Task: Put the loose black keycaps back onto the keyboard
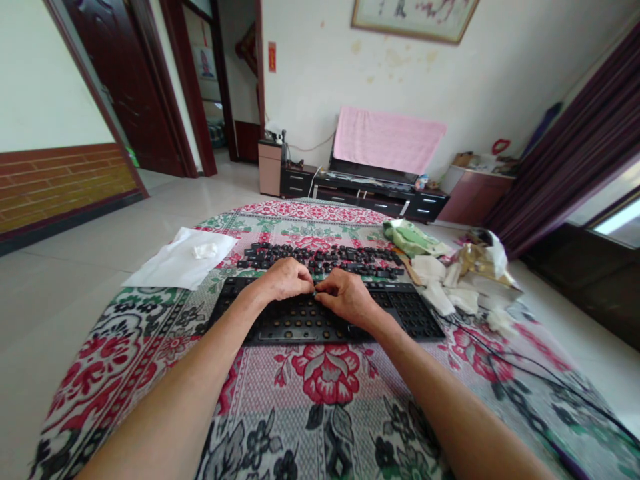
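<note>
A black computer keyboard (295,333) with most of its keycaps off lies flat on the table, bare key sockets showing. Over its upper middle, my left hand (286,279) is closed, fingertips pinched together. Facing it, my right hand (346,293) is pinched too, its fingertips almost meeting those of the left. Whatever is between the fingertips is too small and hidden to make out. Just beyond the keyboard, loose black keycaps (350,255) are spread in a long band.
A flowered tablecloth (320,407) covers the round table. On the left, a white sheet (170,263) bears a crumpled white tissue (205,251). To the right are a green cloth (413,239), several crumpled white tissues (435,287) and a black cable (530,367).
</note>
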Tool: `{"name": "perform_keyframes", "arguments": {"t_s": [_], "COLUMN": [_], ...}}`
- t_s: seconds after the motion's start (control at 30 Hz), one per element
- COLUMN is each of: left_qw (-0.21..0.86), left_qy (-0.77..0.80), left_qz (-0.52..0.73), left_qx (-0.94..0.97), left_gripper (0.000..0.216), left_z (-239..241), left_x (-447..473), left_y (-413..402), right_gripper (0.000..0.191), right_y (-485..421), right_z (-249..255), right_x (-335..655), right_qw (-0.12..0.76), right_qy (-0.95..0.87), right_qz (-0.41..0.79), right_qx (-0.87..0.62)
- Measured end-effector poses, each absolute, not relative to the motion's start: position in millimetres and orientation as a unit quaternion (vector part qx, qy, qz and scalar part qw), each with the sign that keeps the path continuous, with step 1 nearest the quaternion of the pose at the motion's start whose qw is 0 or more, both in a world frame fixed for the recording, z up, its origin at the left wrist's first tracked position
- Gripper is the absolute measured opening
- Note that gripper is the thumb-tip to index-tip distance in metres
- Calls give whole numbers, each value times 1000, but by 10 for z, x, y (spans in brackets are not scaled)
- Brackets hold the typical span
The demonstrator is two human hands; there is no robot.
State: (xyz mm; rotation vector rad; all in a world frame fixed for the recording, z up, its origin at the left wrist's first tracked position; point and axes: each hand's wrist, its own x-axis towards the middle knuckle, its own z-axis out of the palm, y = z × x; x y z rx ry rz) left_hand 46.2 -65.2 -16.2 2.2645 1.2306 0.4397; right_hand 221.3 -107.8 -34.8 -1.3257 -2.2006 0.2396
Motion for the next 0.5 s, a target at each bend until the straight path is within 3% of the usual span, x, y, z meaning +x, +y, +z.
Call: {"name": "perform_keyframes", "arguments": {"t_s": [0.23,0.5], "left_qw": [165,149], "left_qy": [456,470], "left_qz": [165,172], "left_qx": [859,853], "left_gripper": [19,15], "left_z": [-175,-216], "left_x": [544,607], "left_y": [-697,-711], "right_gripper": [16,15], "right_y": [-1068,-1056], "right_z": [-336,-338], "right_x": [2218,2194], "right_qw": [260,256], "right_qy": [-831,-838], "right_qz": [84,65], "right_qx": [-484,-478]}}
